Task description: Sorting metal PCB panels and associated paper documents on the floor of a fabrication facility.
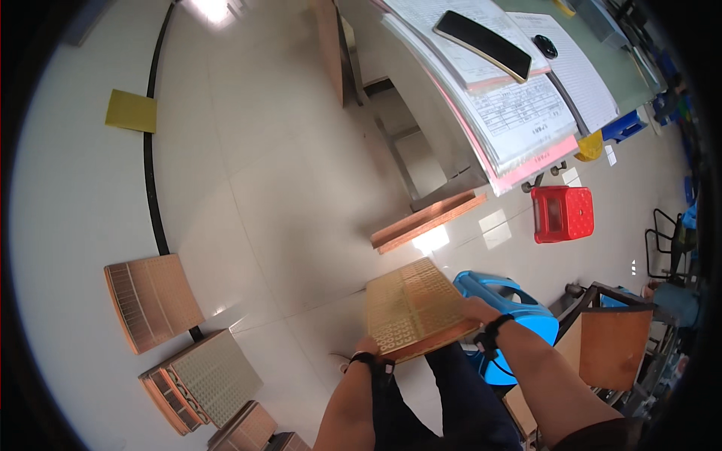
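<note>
On the open floor left of the large far-right desk (417,98), a person is holding a gold-faced board stack (417,301) near the middle, just left of the blue stool (535,331). Both hands are gripping it at its near end: the left hand (366,346) is curling round the near left corner, the right hand (477,310) round the near right one. Each is opening only about as wide as the stack is thick; how far the fingers are reaching underneath, I cannot tell.

As I judge it, the far end is going unsupported, so handling it well means spreading the palms farther along the sides, keeping the edges flush, sparing the patterned face and staying clear of the stool.

Counting down by size, one desk is standing far right. At least four board groups are resting along the left wall (68,210), two showing well (154,301) (218,376) and two being partly hidden or cut off nearest me. Two stools are standing right: the blue one near, one red stool (579,213) farther. One smartphone (483,45) is lying on the desk's papers (519,113).
</note>
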